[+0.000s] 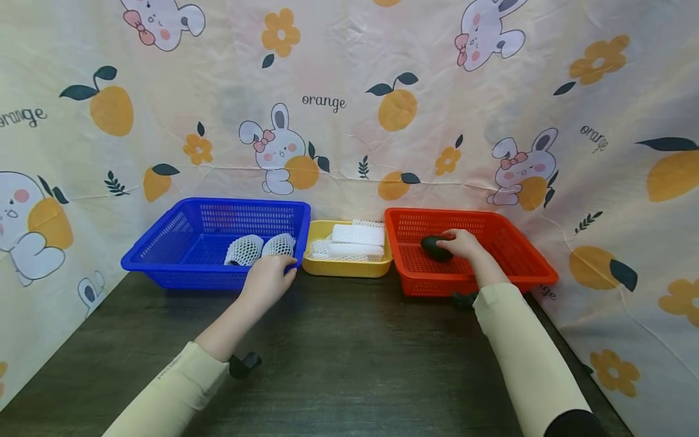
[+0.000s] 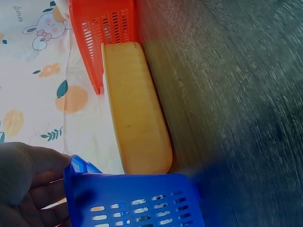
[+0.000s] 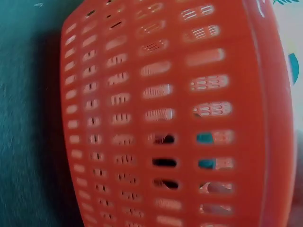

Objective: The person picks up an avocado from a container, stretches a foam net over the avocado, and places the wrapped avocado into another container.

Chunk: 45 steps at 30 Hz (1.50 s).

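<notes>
My left hand point(image 1: 269, 280) is at the near right corner of the blue basket point(image 1: 185, 267), holding its rim between thumb and fingers point(image 2: 47, 191); the fingertips are partly hidden behind the rim. Inside that basket lie two fruits in white foam nets point(image 1: 244, 249), point(image 1: 280, 244). On the right, my right hand point(image 1: 464, 244) reaches over the front wall of the red basket point(image 1: 437, 286) and grips a dark green avocado point(image 1: 436, 248). From the right wrist only the basket's slotted wall point(image 3: 180, 123) shows, with hand and avocado mostly hidden behind it.
Between the two baskets stands a yellow tray point(image 1: 346, 269) with a stack of white foam net sleeves point(image 1: 357, 235). All three containers stand on a dark table point(image 1: 349, 364), against a printed cloth point(image 1: 349, 152) at the back and sides.
</notes>
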### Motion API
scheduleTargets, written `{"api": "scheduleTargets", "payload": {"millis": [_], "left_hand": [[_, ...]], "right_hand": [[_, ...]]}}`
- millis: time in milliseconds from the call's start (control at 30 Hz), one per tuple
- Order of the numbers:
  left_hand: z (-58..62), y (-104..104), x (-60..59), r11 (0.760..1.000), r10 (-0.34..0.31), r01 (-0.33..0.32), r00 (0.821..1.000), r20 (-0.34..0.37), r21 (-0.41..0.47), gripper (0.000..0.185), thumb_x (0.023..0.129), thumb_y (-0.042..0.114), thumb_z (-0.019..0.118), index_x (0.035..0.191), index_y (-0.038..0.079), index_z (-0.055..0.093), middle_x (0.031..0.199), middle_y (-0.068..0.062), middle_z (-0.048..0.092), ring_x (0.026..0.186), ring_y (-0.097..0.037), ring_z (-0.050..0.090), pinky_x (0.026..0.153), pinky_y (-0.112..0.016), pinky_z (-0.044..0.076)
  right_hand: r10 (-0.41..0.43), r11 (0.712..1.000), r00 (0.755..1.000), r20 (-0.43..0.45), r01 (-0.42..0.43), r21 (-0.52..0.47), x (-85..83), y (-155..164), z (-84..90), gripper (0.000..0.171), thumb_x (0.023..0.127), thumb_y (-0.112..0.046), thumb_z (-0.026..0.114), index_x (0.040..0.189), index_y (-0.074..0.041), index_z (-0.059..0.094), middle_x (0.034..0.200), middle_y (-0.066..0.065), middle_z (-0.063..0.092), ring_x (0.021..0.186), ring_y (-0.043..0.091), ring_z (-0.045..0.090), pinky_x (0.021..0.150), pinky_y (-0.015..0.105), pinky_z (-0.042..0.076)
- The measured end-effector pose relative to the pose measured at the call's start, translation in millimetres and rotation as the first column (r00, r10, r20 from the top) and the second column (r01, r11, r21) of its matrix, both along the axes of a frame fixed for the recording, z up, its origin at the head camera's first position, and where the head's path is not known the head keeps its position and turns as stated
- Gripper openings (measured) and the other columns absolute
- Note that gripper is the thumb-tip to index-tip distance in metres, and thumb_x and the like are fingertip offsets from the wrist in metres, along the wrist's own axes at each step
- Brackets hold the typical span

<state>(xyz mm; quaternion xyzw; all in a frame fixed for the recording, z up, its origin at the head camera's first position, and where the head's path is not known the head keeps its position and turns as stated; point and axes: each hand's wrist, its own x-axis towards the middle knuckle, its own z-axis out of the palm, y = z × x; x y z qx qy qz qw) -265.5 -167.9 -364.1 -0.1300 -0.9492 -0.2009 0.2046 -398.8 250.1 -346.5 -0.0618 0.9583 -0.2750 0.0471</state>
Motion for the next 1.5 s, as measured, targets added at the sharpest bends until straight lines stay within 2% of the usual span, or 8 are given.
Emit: {"api": "scheduleTargets", "payload": {"millis": [300, 433, 633, 933, 1033, 1167, 1333, 1500], "left_hand": [[-0.3, -1, 1.5, 0.999, 0.013, -0.013, 1.000, 0.005, 0.033, 0.019, 0.087, 0.010, 0.069, 0.103, 0.000, 0.073, 0.100, -0.014, 0.070, 0.089, -0.029, 0.067, 0.074, -0.042, 0.054], [0.2, 0, 0.9, 0.999, 0.018, -0.018, 1.000, 0.004, 0.043, 0.017, 0.087, 0.009, 0.069, 0.101, 0.000, 0.074, 0.098, -0.014, 0.071, 0.087, -0.029, 0.067, 0.072, -0.042, 0.054], [0.1, 1, 0.0, 0.998, 0.030, -0.031, 0.999, 0.027, 0.049, 0.017, 0.087, 0.010, 0.069, 0.101, 0.001, 0.074, 0.098, -0.014, 0.071, 0.086, -0.027, 0.067, 0.071, -0.041, 0.054], [1.3, 2, -0.4, 0.997, 0.039, -0.042, 0.998, 0.049, 0.064, 0.017, 0.087, 0.010, 0.069, 0.101, 0.001, 0.074, 0.099, -0.013, 0.071, 0.083, -0.025, 0.066, 0.069, -0.040, 0.054], [1.8, 2, -0.4, 0.996, 0.045, -0.050, 0.997, 0.063, 0.071, 0.017, 0.086, 0.010, 0.070, 0.101, 0.002, 0.074, 0.099, -0.013, 0.070, 0.080, -0.023, 0.065, 0.069, -0.040, 0.053], [2.4, 2, -0.5, 0.995, 0.055, -0.061, 0.996, 0.077, 0.075, 0.018, 0.086, 0.010, 0.070, 0.102, 0.002, 0.074, 0.100, -0.013, 0.070, 0.077, -0.021, 0.063, 0.067, -0.039, 0.053], [2.1, 3, -0.5, 0.994, 0.059, -0.066, 0.995, 0.078, 0.083, 0.018, 0.086, 0.010, 0.070, 0.102, 0.002, 0.074, 0.100, -0.013, 0.070, 0.073, -0.019, 0.060, 0.065, -0.038, 0.053], [0.8, 3, -1.0, 0.994, 0.061, -0.067, 0.996, 0.068, 0.082, 0.018, 0.086, 0.010, 0.070, 0.101, 0.003, 0.074, 0.100, -0.013, 0.070, 0.077, -0.021, 0.063, 0.066, -0.039, 0.053]], "right_hand": [[-0.030, 0.997, 0.997, 0.065, 0.035, -0.065, -10.3, -1, -2.8, 0.058, 0.101, -0.031, 0.045, 0.140, 0.011, 0.037, 0.142, 0.032, 0.035, 0.129, 0.045, 0.033, 0.105, 0.054, 0.028], [-0.039, 0.997, 0.993, 0.111, 0.046, -0.061, -13.7, 3, -4.6, 0.060, 0.102, -0.033, 0.041, 0.142, 0.011, 0.032, 0.145, 0.033, 0.030, 0.132, 0.046, 0.028, 0.107, 0.055, 0.024], [0.017, 0.999, 0.988, 0.154, -0.009, -0.049, -16.8, 8, -7.9, 0.063, 0.103, -0.034, 0.039, 0.147, 0.007, 0.021, 0.150, 0.033, 0.018, 0.137, 0.048, 0.016, 0.108, 0.059, 0.016], [0.114, 0.993, 0.976, 0.188, -0.117, 0.009, -17.2, 3, -6.8, 0.066, 0.103, -0.035, 0.039, 0.149, 0.006, 0.014, 0.151, 0.033, 0.013, 0.137, 0.049, 0.009, 0.107, 0.061, 0.012], [0.129, 0.991, 0.973, 0.189, -0.135, 0.021, -24.1, 6, -13.1, 0.073, 0.100, -0.041, 0.044, 0.150, 0.004, 0.016, 0.151, 0.032, 0.014, 0.138, 0.048, 0.010, 0.108, 0.060, 0.012], [0.149, 0.986, 0.977, 0.152, -0.159, 0.057, -32.2, 11, -21.4, 0.079, 0.096, -0.048, 0.050, 0.149, 0.003, 0.023, 0.149, 0.032, 0.017, 0.136, 0.047, 0.015, 0.107, 0.059, 0.017], [0.084, 0.989, 0.987, 0.135, -0.099, 0.111, -21.0, 0, -13.2, 0.068, 0.097, -0.034, 0.052, 0.145, 0.008, 0.028, 0.146, 0.037, 0.013, 0.133, 0.051, 0.018, 0.106, 0.060, 0.019], [0.072, 0.988, 0.992, 0.106, -0.085, 0.131, -15.0, -5, -8.8, 0.060, 0.095, -0.026, 0.058, 0.139, 0.009, 0.037, 0.143, 0.035, 0.025, 0.125, 0.048, 0.031, 0.104, 0.059, 0.026]]}}
